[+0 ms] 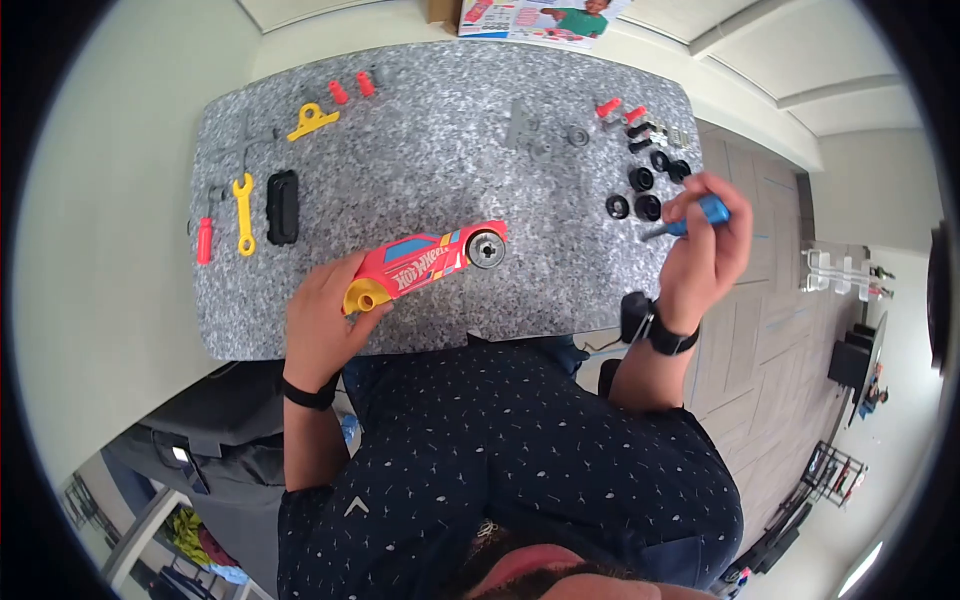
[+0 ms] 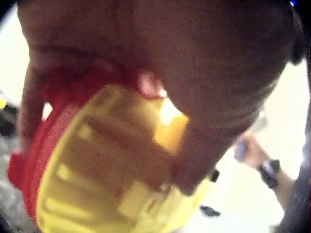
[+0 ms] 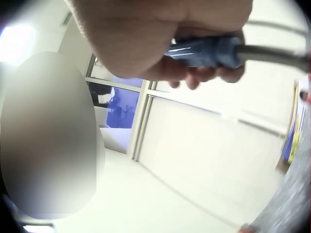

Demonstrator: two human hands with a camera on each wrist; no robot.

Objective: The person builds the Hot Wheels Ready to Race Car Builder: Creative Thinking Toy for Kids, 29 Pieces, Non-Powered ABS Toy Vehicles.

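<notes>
My left hand point(image 1: 320, 315) grips a red toy car point(image 1: 412, 262) by one end, above the near part of the speckled table. The car lies on its side, with a grey-hubbed black wheel point(image 1: 487, 250) at the end away from the hand and a yellow part point(image 1: 366, 300) beside the thumb. In the left wrist view its yellow underside point(image 2: 121, 150) fills much of the picture. Raised over the table's right edge, my right hand point(image 1: 705, 262) holds a screwdriver point(image 1: 712, 210) by its blue handle, the grey shaft pointing left, apart from the car.
Loose black wheels point(image 1: 641, 180) and red pieces point(image 1: 608, 107) lie at the table's right. Grey parts point(image 1: 530, 130) sit further back. On the left are a yellow wrench point(image 1: 244, 215), a black tray-like part point(image 1: 283, 207) and a red-handled tool point(image 1: 205, 240). A printed box point(image 1: 540, 20) stands behind.
</notes>
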